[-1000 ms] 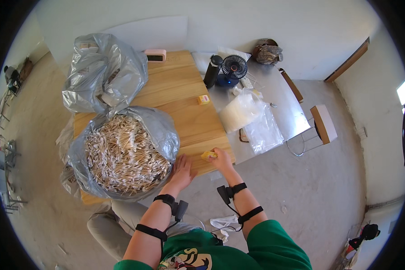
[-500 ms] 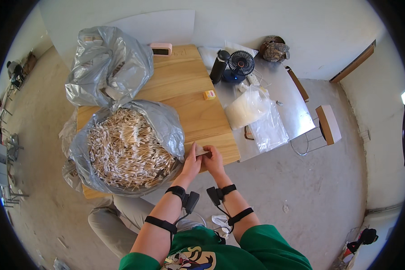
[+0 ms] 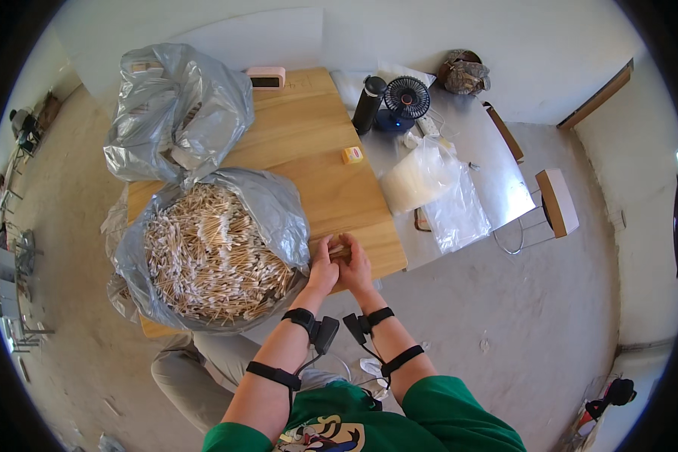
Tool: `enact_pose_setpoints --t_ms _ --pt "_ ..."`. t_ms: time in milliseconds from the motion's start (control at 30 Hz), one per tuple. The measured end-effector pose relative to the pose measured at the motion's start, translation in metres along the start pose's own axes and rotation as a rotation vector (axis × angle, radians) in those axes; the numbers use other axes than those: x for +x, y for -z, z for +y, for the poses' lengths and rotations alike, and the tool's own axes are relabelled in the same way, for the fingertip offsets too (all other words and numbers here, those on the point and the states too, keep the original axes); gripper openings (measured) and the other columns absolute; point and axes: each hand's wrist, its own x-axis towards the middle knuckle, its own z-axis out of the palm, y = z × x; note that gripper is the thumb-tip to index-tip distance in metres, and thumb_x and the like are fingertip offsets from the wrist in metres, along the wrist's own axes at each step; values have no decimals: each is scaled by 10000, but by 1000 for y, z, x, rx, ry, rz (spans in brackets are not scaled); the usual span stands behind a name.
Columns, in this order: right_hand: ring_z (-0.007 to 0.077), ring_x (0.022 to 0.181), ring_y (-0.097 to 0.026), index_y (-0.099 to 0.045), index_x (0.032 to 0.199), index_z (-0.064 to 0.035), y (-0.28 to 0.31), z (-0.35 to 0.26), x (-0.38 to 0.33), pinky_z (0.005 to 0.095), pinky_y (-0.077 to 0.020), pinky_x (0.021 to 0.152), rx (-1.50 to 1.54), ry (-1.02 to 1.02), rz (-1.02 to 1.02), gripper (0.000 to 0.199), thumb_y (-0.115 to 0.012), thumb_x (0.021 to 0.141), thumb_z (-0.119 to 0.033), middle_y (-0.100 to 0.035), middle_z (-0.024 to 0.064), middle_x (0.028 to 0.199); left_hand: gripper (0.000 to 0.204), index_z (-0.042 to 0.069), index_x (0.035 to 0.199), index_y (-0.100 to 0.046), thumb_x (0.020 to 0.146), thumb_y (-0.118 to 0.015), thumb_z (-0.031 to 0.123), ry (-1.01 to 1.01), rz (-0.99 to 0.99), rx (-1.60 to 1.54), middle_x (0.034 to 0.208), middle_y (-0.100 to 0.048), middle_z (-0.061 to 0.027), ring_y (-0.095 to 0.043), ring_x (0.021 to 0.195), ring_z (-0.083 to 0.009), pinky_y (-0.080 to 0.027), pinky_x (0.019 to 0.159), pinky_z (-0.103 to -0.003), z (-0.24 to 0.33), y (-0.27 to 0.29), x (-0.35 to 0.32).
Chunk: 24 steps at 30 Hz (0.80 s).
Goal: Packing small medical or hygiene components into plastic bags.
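At the near right edge of the wooden table, my left hand (image 3: 324, 269) and my right hand (image 3: 355, 268) are close together, fingers curled around a small brown piece (image 3: 340, 251) that looks like a folded cardboard box. The fingers cover most of it, so its exact kind is unclear. Just left of my left hand, an opened grey plastic bag (image 3: 279, 207) is full of loose cotton swabs (image 3: 211, 252) with wooden sticks and white tips. Neither hand touches the swabs.
Behind it on the wooden table (image 3: 309, 143) stand a second grey bag (image 3: 196, 98) with brown pieces inside, a pink clock (image 3: 267, 78) and a small yellow box (image 3: 352, 155). The metal table (image 3: 497, 188) bears a black flask (image 3: 368, 105), a fan (image 3: 407, 99) and clear plastic bags (image 3: 437, 184).
My fingers have closed further around the brown piece, which now shows less and looks narrower. Both hands stay at the table edge. The whole view has shifted slightly.
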Motion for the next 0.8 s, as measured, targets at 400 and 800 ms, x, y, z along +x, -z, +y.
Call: enact_pose_setpoints --t_ms 400,800 --pt "334 1017 -568 -429 1236 -67 0 9 -4 377 -463 845 23 5 82 454 -528 797 -1 -574 173 1109 511 51 1183 -388 706 -388 -132 26 30 -62 1125 -502 -159 -478 1106 -283 -383 956 -361 8 -15 6" --pt "295 927 -597 -502 1093 -71 -3 1 -1 356 -477 791 44 101 79 319 -535 788 18 -601 135 980 474 65 1245 -359 801 -452 -75 -188 37 30 1139 -509 -186 -509 1068 -312 -415 924 -379 -6 -13 5"
